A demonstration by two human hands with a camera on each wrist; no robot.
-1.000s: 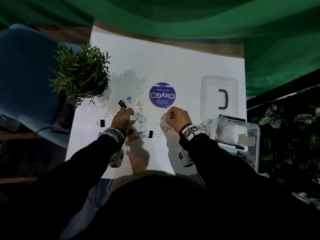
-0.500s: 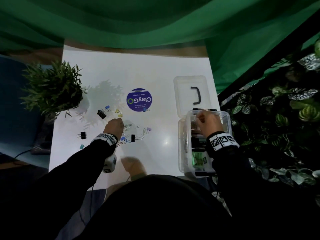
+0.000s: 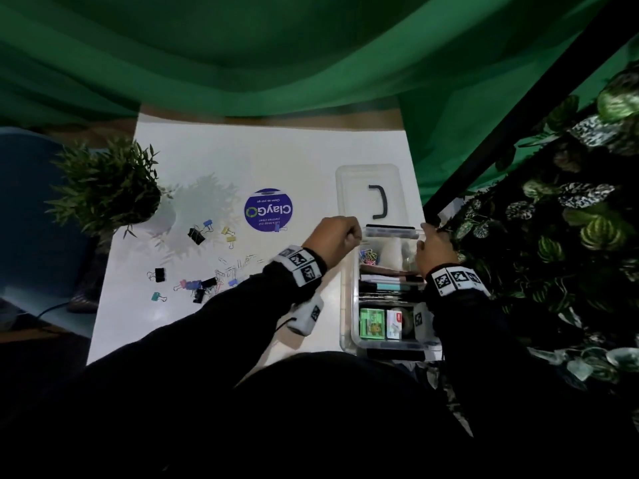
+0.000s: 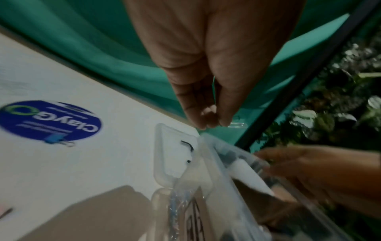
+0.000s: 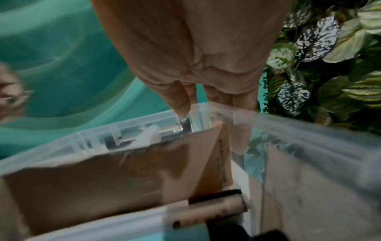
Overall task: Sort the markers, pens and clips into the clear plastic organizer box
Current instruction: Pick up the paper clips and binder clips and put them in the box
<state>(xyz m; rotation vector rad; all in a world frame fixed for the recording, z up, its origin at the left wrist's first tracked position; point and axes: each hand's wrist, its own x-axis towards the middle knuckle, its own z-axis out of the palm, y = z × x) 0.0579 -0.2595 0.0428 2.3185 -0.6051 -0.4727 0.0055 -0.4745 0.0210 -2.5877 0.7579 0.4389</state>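
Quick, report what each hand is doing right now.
Left hand: fingers pinching a paper clip.
Right hand: gripping the organizer box at its far corner.

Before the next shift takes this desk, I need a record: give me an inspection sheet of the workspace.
Surface: white table with round ClayGo sticker.
Job's things: organizer box open at the right edge, lid flat behind; paper clips and pens inside; binder clips and loose clips scattered left.
Clutter: potted plant.
Hands: left hand pinches a clear clip over the box; right hand holds its far right corner.
Cables: thin dark cable on the floor, left.
Surroundings: green cloth, foliage.
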